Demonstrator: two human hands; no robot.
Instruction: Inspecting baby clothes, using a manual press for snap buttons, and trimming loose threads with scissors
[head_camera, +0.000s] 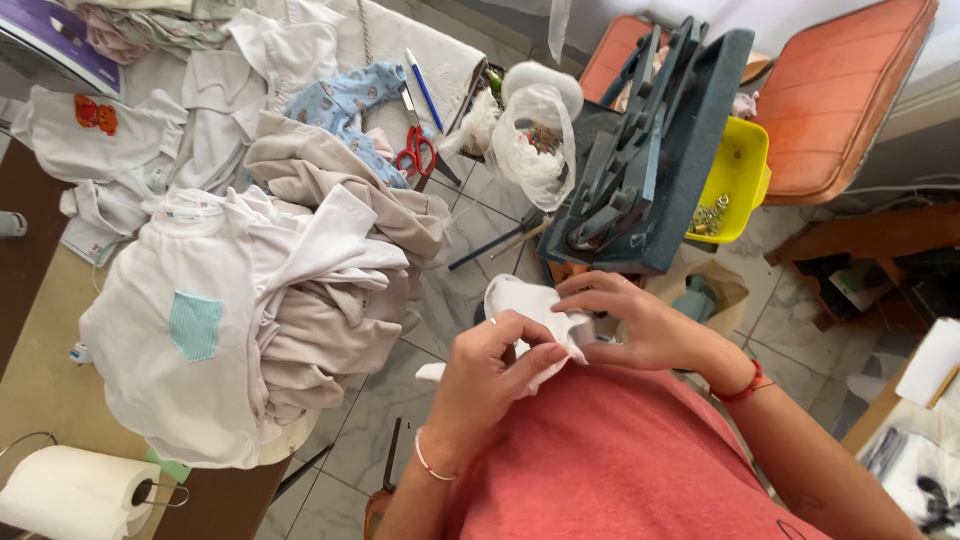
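My left hand (495, 370) and my right hand (630, 320) hold a small white piece of cloth (525, 300) between them, above my lap in a coral shirt. The left thumb and fingers pinch its lower edge, and the right fingers grip its right side. Just beyond the hands stands a dark teal press machine (650, 150) with a lever.
A pile of white and beige garments (270, 300) covers the table on the left, one with a green striped pocket. Red-handled scissors (415, 150) and a blue pen lie farther back. A yellow tray of metal snaps (735, 180), a plastic bag (535, 135), a paper roll (70, 495) and orange chairs (840, 90) surround me.
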